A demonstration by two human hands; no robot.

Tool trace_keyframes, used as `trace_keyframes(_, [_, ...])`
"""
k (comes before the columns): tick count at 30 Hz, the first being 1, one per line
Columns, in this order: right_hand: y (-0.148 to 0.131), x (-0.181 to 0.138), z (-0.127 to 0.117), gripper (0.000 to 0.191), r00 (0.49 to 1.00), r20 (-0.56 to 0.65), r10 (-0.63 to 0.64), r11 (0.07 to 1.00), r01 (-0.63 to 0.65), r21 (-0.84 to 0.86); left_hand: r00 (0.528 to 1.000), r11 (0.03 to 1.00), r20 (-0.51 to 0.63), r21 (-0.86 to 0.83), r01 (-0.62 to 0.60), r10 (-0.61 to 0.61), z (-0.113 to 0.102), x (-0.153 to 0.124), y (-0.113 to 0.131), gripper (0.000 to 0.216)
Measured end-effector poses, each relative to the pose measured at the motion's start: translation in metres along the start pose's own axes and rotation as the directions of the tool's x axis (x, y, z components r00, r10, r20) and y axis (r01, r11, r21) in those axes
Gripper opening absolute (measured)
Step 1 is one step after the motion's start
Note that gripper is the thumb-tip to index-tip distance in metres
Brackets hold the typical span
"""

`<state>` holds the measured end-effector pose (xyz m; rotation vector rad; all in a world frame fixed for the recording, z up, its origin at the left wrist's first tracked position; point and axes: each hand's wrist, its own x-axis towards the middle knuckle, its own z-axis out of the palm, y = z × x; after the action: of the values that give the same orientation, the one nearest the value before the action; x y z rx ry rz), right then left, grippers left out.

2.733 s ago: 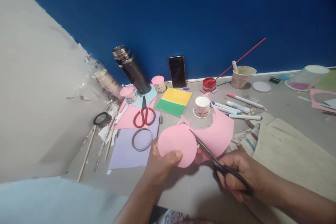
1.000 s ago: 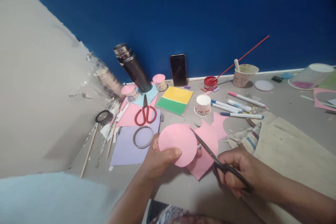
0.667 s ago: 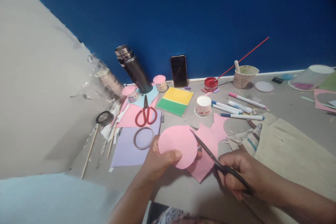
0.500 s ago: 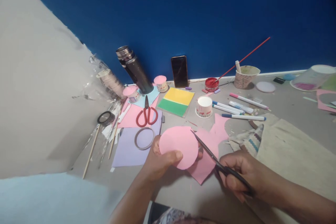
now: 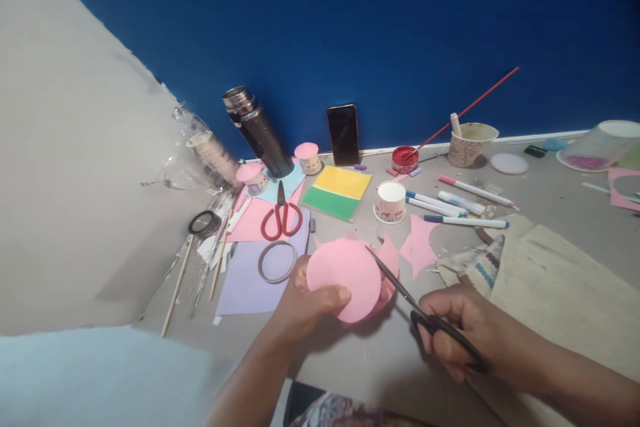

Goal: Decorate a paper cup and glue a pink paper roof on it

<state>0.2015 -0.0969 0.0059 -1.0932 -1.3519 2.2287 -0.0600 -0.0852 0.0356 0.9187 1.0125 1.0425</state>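
My left hand pinches a pink paper circle at its lower edge, thumb on top. My right hand is closed round the handles of black scissors, whose blades reach up-left to the circle's right rim. A thin strip of pink paper still fringes the circle's right side. A star-shaped pink offcut lies flat on the grey floor just right of the circle.
Beyond the hands lie red scissors, a tape ring on lilac paper, a yellow-green card, a white paper cup, several markers, a red paint pot, a flask and a phone against the blue wall. A cloth bag lies at right.
The large pink remnant beside the circle has been cut away. A star-shaped piece of it now lies on the floor to the right. My hands have hardly shifted.
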Motion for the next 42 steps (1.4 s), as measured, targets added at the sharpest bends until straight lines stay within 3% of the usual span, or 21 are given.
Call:
trace_keyframes(9, [0.001, 0.001, -0.001, 0.051, 0.999, -0.01, 0.043, 0.999, -0.043, 0.006, 0.999, 0.997, -0.038, 0.067, 0.036, -0.034, 0.002, -0.002, 0.008, 0.035])
trace_keyframes(16, [0.002, 0.001, 0.0, 0.057, 1.0, 0.006, 0.026, 0.999, -0.026, 0.043, 0.999, 0.997, 0.019, 0.062, 0.043, -0.045, 0.0, -0.001, 0.006, 0.038])
trace_keyframes(25, [-0.001, 0.0, 0.001, 0.04, 0.999, 0.026, 0.025, 0.999, -0.026, 0.026, 0.998, 0.995, 0.042, 0.091, 0.032, -0.036, -0.004, 0.001, 0.005, 0.037])
trace_keyframes(32, [0.0, 0.001, 0.001, 0.049, 0.999, 0.036, -0.01, 0.997, 0.008, 0.071, 0.999, 0.994, 0.03, 0.105, 0.041, -0.044, -0.003, -0.001, 0.007, 0.035])
trace_keyframes(42, [0.0, 0.001, 0.001, 0.021, 0.999, 0.04, 0.026, 0.995, -0.03, 0.093, 0.99, 0.99, 0.08, 0.09, 0.112, -0.119, -0.009, 0.002, 0.007, 0.048])
